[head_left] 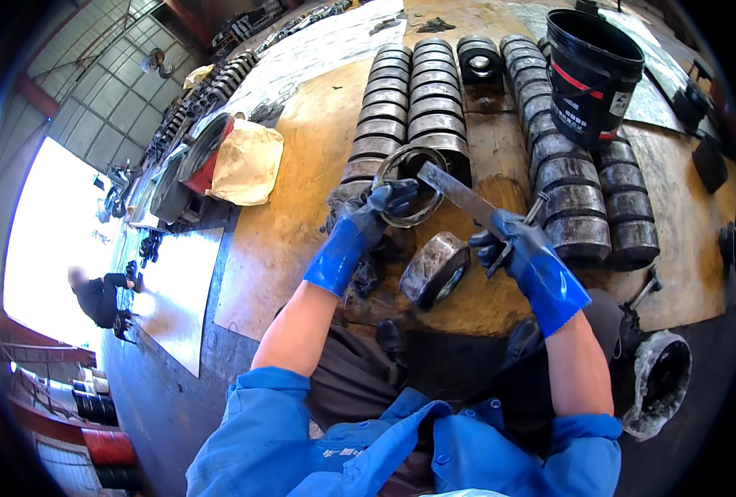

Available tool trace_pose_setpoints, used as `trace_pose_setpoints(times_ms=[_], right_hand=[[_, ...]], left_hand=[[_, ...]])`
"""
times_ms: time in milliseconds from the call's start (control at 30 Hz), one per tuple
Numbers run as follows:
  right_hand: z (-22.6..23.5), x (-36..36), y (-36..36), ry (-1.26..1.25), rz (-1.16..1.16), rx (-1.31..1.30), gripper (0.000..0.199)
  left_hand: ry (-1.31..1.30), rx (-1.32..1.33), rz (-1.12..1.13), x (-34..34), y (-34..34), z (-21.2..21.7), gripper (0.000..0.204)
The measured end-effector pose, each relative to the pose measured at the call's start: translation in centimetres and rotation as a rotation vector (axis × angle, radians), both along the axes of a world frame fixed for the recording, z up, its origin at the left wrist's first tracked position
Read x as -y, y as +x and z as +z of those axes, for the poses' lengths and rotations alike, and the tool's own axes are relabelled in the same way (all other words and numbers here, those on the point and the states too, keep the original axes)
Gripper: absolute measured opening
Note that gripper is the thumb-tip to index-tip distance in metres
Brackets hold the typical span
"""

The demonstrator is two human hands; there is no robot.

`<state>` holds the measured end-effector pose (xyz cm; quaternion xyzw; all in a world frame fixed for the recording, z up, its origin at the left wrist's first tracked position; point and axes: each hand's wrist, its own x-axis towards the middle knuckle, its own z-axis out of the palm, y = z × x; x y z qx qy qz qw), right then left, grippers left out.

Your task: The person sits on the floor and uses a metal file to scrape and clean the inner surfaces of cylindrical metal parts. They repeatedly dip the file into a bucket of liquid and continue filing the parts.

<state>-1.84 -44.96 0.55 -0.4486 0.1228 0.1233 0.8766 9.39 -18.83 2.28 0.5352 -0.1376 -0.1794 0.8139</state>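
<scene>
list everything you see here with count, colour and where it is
metal ring: one, grey, held up in the left hand over the bench
flat metal blade: one, grey, held in the right hand, its tip at the ring
metal cylinders: many, dark grey, in rows across the wooden bench
loose cylinder: one, grey, tilted at the bench's near edge between the hands
bucket: one, black with a red stripe, far right of the bench
wooden bench: one, yellow-brown, centre
sack: one, tan, left of the bench
other person: one, dark clothes, crouched on the floor far left
left hand: blue glove, gripping the ring
right hand: blue glove, gripping the blade
</scene>
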Motion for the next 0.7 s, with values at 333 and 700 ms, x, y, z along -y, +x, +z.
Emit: trace_pose_setpoints(times_ms=[333, 700], right_hand=[[1.9, -1.5, -0.3, -0.097, -0.058, 0.207, 0.033], [1.6, -1.3, -0.4, -0.134, -0.037, 0.316, 0.038]], left_hand=[[0.352, 0.247, -0.115, 0.5, -1.8, 0.6, 0.031], [0.465, 0.214, -0.055, -2.6, -0.1, -2.6, 0.036]])
